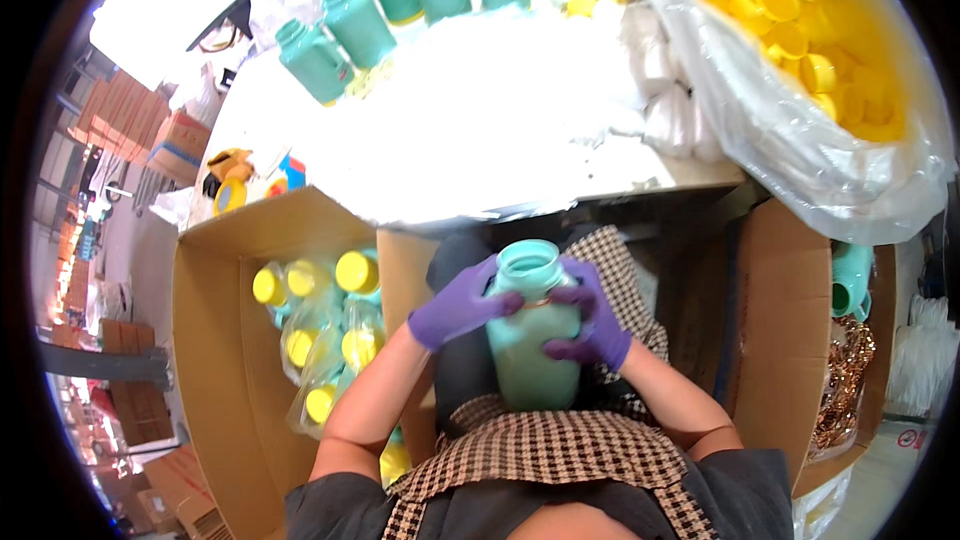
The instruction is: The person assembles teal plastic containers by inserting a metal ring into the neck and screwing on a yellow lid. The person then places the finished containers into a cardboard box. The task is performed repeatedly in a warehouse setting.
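A teal plastic bottle body (537, 365) with an open, ridged neck stands upright in my lap, its mouth facing me. My left hand (462, 302), in a purple glove, grips its left shoulder just below the neck. On the opposite side my right hand (597, 318), gloved the same way, wraps round the upper body with its fingers on the front. A thin orange-brown line shows on the bottle between the hands. The checked apron (560, 445) lies under and around the bottle.
On the left, a cardboard box (215, 340) holds several yellow-capped bottles in clear bags. More teal bottles (350, 25) stand along the white table (470, 130). A plastic bag of yellow caps (800, 30) hangs at upper right, above another box (780, 330) with coppery pieces (843, 380).
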### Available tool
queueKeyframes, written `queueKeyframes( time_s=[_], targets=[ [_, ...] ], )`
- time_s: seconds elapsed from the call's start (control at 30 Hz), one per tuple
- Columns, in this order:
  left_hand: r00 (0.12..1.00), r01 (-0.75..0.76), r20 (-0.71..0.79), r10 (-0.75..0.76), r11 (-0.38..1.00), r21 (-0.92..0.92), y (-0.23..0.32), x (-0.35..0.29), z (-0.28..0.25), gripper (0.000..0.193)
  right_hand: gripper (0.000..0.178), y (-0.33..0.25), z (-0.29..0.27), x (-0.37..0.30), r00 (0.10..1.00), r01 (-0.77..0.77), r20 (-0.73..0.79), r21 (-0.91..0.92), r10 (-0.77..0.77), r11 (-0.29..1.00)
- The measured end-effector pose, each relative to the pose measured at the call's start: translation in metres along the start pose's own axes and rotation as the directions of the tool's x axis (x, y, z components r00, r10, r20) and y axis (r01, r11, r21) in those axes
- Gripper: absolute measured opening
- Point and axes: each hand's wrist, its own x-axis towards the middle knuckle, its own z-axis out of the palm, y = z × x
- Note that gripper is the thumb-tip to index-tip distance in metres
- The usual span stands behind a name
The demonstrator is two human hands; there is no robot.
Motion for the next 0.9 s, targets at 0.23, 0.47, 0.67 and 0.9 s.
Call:
queueKeyframes(
  time_s=[0.23,0.47,0.67,0.9],
  targets=[
    [0.951,-0.292,-0.040,0.308,0.845,-0.447,0.047,-0.044,-0.011,0.114,0.061,-0.120,0.015,0.062,0.681,0.718,0.453,-0.258,-0.575,0.647],
    [0.987,0.114,-0.157,-0.045,0.878,0.464,0.036,-0.069,0.008,0.069,0.028,-0.103,-0.177,0.143,0.847,0.452,0.520,-0.590,-0.114,0.669],
    [0.895,0.291,-0.341,-0.288,0.956,-0.043,0.011,-0.082,-0.047,0.077,0.097,-0.035,-0.561,0.189,0.751,-0.612,-0.606,-0.788,-0.261,0.069],
    [0.691,-0.182,-0.533,0.488,0.831,0.526,-0.050,-0.079,-0.035,0.052,0.089,0.047,-0.586,0.147,0.659,-0.725,-0.691,-0.688,-0.297,-0.007]
  ],
)
